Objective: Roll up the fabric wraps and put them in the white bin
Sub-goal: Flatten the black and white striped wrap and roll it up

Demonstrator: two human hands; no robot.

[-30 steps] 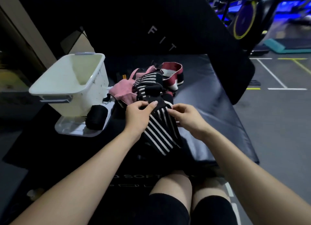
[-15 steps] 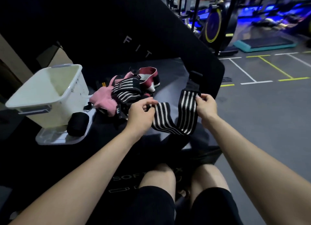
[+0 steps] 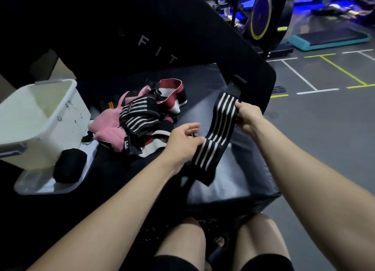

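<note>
A: Hands first. What's each one got?

B: Right hand (image 3: 248, 116) pinches the upper part of the black-and-white striped wrap (image 3: 216, 128), fingers curled round its edge, held up off the black pad (image 3: 233, 181). Wrap's black tab end (image 3: 235, 86) sticks up past that grip.

A: And the left hand (image 3: 183, 143)?

B: Lower down on the same wrap, approx mid-length. Thumb and fingertips close on the strip's left edge; other fingers loosely spread above. Free end of the wrap hangs below, toward the pad's near side.

A: So the wrap's stretched btwn both hands?

B: Yes, running diagonally, unrolled, stripes facing up.

A: Rest of the wraps?

B: Pile (image 3: 142, 122) on the pad, left of the hands: pink ones, another striped one, a red/white/black band (image 3: 174, 92) at the back. All loose, tangled.

A: Bin?

B: White bin (image 3: 40, 126) at far left, standing on a clear lid (image 3: 40, 184). Can't tell if anything's inside, only the walls show. One black rolled wrap (image 3: 70, 165) sits on the lid, touching the bin's front.

A: Background?

B: Gym floor w/ white and yellow lines, a teal step platform (image 3: 328, 39), a bike wheel w/ yellow rim (image 3: 260, 13).
</note>
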